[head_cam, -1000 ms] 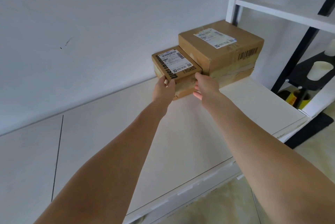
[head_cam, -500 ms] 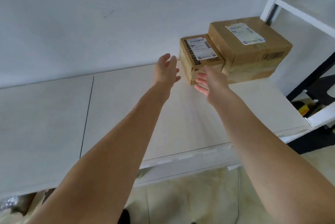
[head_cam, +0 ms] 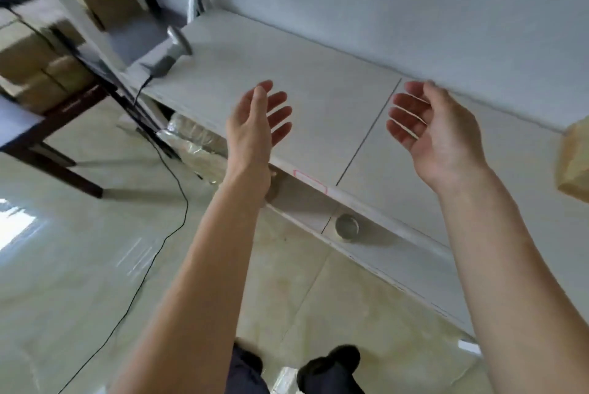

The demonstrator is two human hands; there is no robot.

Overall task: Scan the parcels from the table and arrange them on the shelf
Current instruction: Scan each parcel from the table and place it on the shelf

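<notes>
Left hand (head_cam: 255,125), right hand (head_cam: 436,132) spread, empty. One parcel (head_cam: 573,164) shelved at right; table boxes (head_cam: 38,68), blurred, probably unscanned.

A black cable (head_cam: 178,183) trails over the tiled floor (head_cam: 79,250) left of my left forearm. A small round tin (head_cam: 346,228) sits on the low ledge between my forearms. Crinkled clear plastic (head_cam: 194,145) lies just left of my left wrist. My dark shoe (head_cam: 331,368) shows below.
</notes>
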